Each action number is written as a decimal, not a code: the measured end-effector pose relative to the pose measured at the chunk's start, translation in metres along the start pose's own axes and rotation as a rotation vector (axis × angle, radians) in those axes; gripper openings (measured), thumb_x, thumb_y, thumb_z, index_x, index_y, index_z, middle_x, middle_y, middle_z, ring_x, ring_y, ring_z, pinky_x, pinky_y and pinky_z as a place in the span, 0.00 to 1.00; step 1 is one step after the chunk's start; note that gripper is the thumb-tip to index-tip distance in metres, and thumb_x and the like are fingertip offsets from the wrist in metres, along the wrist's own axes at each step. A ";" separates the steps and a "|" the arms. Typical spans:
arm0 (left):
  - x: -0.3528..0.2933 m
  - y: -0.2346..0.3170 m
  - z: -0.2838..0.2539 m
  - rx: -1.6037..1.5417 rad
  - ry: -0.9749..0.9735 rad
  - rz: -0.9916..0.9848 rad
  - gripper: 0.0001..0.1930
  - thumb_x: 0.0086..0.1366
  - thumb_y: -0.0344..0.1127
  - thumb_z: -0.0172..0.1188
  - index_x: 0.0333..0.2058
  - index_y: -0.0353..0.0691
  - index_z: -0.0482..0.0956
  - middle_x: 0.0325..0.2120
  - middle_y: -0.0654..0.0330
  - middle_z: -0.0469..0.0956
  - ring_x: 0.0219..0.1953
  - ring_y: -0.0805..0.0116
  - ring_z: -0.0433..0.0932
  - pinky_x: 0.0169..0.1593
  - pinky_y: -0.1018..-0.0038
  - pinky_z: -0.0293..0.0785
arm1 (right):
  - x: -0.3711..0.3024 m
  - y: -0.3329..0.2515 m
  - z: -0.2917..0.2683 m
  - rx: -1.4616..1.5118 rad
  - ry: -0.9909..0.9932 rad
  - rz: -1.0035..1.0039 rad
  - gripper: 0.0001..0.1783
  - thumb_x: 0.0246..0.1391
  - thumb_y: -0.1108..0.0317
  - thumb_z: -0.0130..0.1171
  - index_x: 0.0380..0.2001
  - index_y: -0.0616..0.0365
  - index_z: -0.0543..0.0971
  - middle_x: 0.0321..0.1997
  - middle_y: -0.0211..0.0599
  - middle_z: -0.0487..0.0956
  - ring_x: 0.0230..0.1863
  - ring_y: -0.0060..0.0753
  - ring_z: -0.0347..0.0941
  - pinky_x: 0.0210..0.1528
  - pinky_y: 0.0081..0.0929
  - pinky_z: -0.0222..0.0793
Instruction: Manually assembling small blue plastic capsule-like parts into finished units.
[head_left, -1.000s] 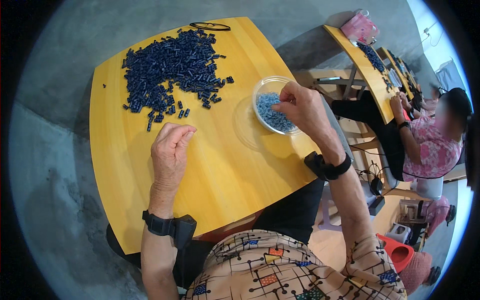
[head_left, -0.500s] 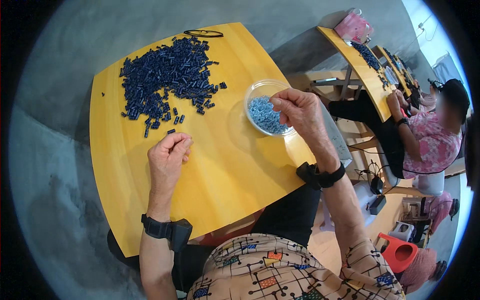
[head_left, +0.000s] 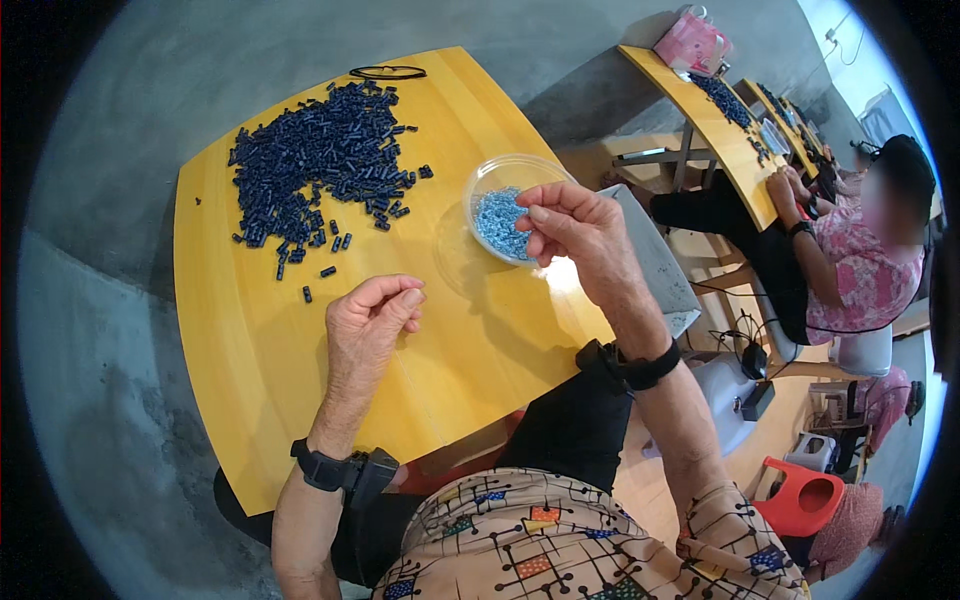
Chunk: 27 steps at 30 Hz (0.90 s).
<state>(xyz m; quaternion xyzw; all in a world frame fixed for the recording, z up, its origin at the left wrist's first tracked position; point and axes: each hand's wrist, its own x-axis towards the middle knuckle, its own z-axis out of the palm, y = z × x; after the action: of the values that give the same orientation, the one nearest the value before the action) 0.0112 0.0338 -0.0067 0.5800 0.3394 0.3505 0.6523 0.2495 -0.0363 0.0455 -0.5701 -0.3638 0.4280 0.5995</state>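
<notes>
My left hand [head_left: 372,320] is held over the yellow table [head_left: 300,400], thumb and index finger pinched; whatever is between them is too small to make out. To the right, my right hand [head_left: 575,232] pinches in the same way beside a round clear tub [head_left: 470,190], its fingertips over the rim side nearest me. Small light-blue pieces [head_left: 500,225] fill part of that tub. Beyond my left hand spreads a large pile of dark-blue short cylinder pieces [head_left: 330,145]. One loose dark-blue piece [head_left: 307,294] lies apart, left of my left hand.
Black-framed glasses [head_left: 388,72] rest at the table's far edge. A grey box [head_left: 655,255] stands past the right edge. At another table [head_left: 690,100] on the right sits a person in a pink patterned shirt [head_left: 865,255]. A red stool [head_left: 800,495] is at lower right.
My left hand has moved right and slightly nearer, away from the pile's loose pieces. The right hand has shifted a little left. Two loose dark-blue pieces now show in front of the pile.
</notes>
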 end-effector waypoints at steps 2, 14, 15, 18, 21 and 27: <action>-0.002 0.001 0.010 0.006 -0.025 -0.018 0.08 0.62 0.30 0.60 0.37 0.33 0.80 0.27 0.61 0.79 0.26 0.79 0.74 0.32 0.83 0.72 | 0.001 0.000 0.000 -0.052 0.013 -0.036 0.08 0.57 0.75 0.54 0.38 0.64 0.78 0.29 0.33 0.80 0.23 0.15 0.74 0.24 0.14 0.70; 0.004 -0.011 0.042 0.080 -0.142 -0.081 0.08 0.63 0.32 0.60 0.37 0.34 0.81 0.25 0.64 0.79 0.24 0.81 0.74 0.28 0.84 0.71 | 0.008 -0.006 -0.024 -1.117 0.056 -0.571 0.07 0.43 0.75 0.61 0.29 0.59 0.81 0.28 0.44 0.78 0.30 0.45 0.77 0.33 0.36 0.73; 0.003 -0.011 0.040 0.078 -0.129 -0.095 0.08 0.63 0.33 0.60 0.37 0.34 0.81 0.25 0.64 0.79 0.24 0.81 0.74 0.28 0.84 0.71 | 0.008 -0.005 -0.023 -1.116 0.052 -0.561 0.07 0.43 0.75 0.61 0.29 0.59 0.81 0.28 0.44 0.78 0.30 0.45 0.77 0.33 0.36 0.73; 0.004 -0.011 0.035 0.043 -0.158 -0.081 0.08 0.62 0.32 0.60 0.37 0.34 0.81 0.24 0.65 0.78 0.24 0.81 0.74 0.28 0.84 0.71 | 0.013 -0.007 -0.017 -1.180 -0.041 -0.481 0.06 0.41 0.74 0.62 0.27 0.60 0.81 0.28 0.44 0.78 0.31 0.46 0.76 0.35 0.37 0.72; 0.004 -0.013 0.030 0.116 -0.135 -0.022 0.07 0.62 0.31 0.60 0.36 0.34 0.81 0.24 0.65 0.78 0.24 0.81 0.74 0.28 0.84 0.71 | 0.023 -0.002 -0.012 -1.171 -0.100 -0.473 0.07 0.40 0.74 0.62 0.27 0.60 0.82 0.28 0.44 0.79 0.32 0.46 0.76 0.36 0.38 0.72; 0.008 -0.014 0.030 0.157 -0.077 0.102 0.04 0.59 0.27 0.61 0.32 0.32 0.80 0.21 0.63 0.77 0.20 0.80 0.72 0.24 0.82 0.68 | 0.042 0.012 -0.002 -1.311 -0.207 -0.508 0.10 0.37 0.76 0.64 0.29 0.59 0.81 0.27 0.40 0.78 0.30 0.41 0.76 0.34 0.32 0.71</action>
<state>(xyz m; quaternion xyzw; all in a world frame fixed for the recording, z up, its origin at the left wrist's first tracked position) 0.0419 0.0243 -0.0176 0.6590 0.3105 0.3327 0.5988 0.2653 0.0020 0.0313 -0.6672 -0.7234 0.0199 0.1767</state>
